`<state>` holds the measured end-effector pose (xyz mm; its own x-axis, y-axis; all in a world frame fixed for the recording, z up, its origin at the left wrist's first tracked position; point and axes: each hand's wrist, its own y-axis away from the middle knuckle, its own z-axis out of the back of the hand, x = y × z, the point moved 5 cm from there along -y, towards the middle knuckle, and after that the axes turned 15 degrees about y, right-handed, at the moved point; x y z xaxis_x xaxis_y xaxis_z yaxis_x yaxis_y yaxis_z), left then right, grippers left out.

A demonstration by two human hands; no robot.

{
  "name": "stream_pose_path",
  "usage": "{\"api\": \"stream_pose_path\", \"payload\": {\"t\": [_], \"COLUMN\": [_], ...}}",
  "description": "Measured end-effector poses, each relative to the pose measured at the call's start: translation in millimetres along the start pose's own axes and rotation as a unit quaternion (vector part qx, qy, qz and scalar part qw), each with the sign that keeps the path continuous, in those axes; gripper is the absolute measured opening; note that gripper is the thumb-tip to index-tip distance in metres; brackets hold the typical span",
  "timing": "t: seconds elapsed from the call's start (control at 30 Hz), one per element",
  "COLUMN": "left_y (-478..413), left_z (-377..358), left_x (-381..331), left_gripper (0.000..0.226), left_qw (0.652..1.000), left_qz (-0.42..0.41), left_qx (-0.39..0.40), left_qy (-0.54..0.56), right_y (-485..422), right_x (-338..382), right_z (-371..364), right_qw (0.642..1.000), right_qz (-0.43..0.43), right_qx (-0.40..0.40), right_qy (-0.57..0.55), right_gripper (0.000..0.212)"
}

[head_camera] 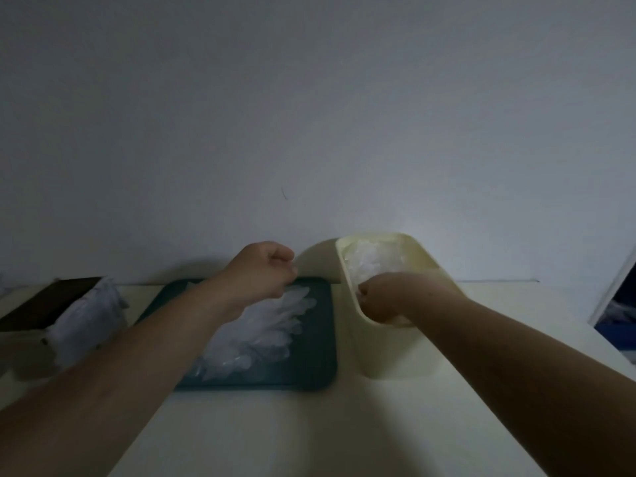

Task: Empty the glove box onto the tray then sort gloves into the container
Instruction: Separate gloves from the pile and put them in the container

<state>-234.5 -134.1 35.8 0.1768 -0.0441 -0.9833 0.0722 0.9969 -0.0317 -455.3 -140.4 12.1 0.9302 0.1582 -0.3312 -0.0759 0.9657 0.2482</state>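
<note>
A pile of clear plastic gloves (261,335) lies on the dark teal tray (320,339) at centre. My left hand (265,270) hovers over the pile's far end, fingers curled, pinching the top of a glove that trails down into the pile. Right of the tray stands the cream container (395,359), with more gloves (371,259) inside. My right hand (382,297) reaches down into it, fingers curled around a glove. The dark glove box (41,308) lies on its side at the left, with a wad of gloves (86,318) bulging from its open end.
Everything sits on a pale table (309,435) pushed against a plain wall (309,115). The table's right edge lies near a white door frame (612,287). The room is dim.
</note>
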Motion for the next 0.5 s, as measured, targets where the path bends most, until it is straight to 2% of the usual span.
{"api": "stream_pose_path", "payload": {"t": [0.13,0.2,0.27,0.33,0.4,0.5], "left_y": [22,28,32,38,42,44], "left_z": [37,60,78,84,85,88], "left_x": [41,66,93,113,125,130], "left_gripper": [0.035,0.038,0.041,0.032,0.016,0.019], "left_qw": [0.976,0.959,0.948,0.944,0.947,0.952], "left_qz": [-0.080,-0.078,-0.049,-0.034,-0.045,-0.085], "left_qx": [0.012,0.003,-0.001,0.021,0.025,0.002], "left_qy": [-0.202,-0.273,-0.315,-0.329,-0.317,-0.293], "right_y": [41,63,73,71,66,48], "right_x": [-11,-9,8,40,74,117], "right_z": [46,71,87,91,84,51], "right_qw": [0.991,0.978,0.965,0.951,0.926,0.909], "right_qz": [-0.054,-0.078,-0.072,-0.024,0.041,0.101], "right_qx": [-0.121,-0.190,-0.253,-0.299,-0.317,-0.254], "right_qy": [0.035,0.043,0.009,-0.077,-0.200,-0.314], "right_gripper": [0.037,0.028,0.020,0.023,0.030,0.032]}}
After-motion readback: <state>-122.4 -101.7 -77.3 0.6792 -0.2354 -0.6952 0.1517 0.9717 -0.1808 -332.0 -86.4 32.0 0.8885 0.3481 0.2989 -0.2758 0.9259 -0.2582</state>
